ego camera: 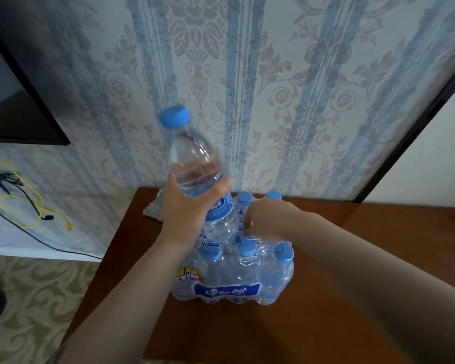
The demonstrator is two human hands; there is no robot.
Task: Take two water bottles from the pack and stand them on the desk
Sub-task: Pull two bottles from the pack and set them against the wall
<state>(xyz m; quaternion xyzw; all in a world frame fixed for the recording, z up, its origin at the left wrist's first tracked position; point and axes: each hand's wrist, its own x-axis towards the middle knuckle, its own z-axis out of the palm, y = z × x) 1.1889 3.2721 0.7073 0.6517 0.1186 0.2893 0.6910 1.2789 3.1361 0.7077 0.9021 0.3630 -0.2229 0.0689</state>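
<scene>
A clear water bottle (pixel 192 158) with a blue cap is raised above the pack, tilted to the left. My left hand (pixel 188 208) is wrapped around its middle. The shrink-wrapped pack (pixel 237 282) of blue-capped bottles stands on the brown wooden desk (pixel 352 258), near its left part. My right hand (pixel 263 219) rests on top of the pack with its fingers curled into the wrap; what it grips is hidden. The raised bottle's base is still low among the pack's caps.
Patterned wallpaper rises right behind the desk. A dark screen (pixel 19 109) hangs at the upper left, with yellow and black cables (pixel 24 203) below it. The desk's left edge drops to a patterned floor. A pale lace mat (pixel 154 208) lies behind the pack.
</scene>
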